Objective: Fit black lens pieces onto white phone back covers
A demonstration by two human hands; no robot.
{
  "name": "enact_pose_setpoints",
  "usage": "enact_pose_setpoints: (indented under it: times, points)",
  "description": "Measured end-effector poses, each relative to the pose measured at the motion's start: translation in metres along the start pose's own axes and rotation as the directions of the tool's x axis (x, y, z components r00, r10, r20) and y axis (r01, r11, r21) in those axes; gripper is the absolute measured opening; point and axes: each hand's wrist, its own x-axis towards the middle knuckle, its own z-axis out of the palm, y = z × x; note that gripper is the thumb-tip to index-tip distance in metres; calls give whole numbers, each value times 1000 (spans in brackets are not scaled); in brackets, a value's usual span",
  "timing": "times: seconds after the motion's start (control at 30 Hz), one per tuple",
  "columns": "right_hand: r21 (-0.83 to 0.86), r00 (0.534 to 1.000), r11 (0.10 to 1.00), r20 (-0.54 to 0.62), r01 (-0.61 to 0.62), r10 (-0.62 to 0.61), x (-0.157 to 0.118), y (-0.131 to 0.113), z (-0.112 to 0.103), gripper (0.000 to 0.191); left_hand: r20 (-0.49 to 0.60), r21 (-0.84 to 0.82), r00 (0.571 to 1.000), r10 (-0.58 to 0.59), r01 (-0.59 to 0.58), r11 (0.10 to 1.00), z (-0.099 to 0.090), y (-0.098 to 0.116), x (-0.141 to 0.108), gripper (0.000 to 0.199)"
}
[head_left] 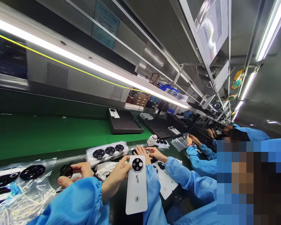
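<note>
My left hand [118,176] reaches to the right across my body, its thumb and fingers closed on the upper left edge of a white phone back cover [135,190]. The cover stands upright with a round black camera area, dark script and a small round emblem. Behind my left forearm, my right hand [81,171] points left and pinches a round black camera lens cover [66,170], seen partly edge-on. Part of that wrist is hidden by my left sleeve. Near it lies a clear bag of several similar black lens covers [110,150].
Plastic bags of black lens covers [32,172] lie at left. A co-worker's hands [155,153] work close on the right, over more white back covers [167,184]. A dark tray [127,129] stands on the green belt [49,131] with a white cover [114,113]; a small white bottle [152,140] stands nearby.
</note>
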Motion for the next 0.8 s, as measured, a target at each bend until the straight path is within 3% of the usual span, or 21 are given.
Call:
enact_pose_setpoints:
  times: [0.23,0.53,0.8]
  points:
    - [-21,1000,1000,3,11,-11,-3,1,-5,20,33,-14,999,-12,13,1000,-4,-7,5,54]
    - [-72,1000,997,7,-1,2,-32,-3,-26,23,18,-2,1000,-21,21,1000,-10,-13,8,43]
    - [-126,999,992,-42,-32,26,-32,2,-32,21,-7,-14,999,-51,51,999,-15,-14,6,44]
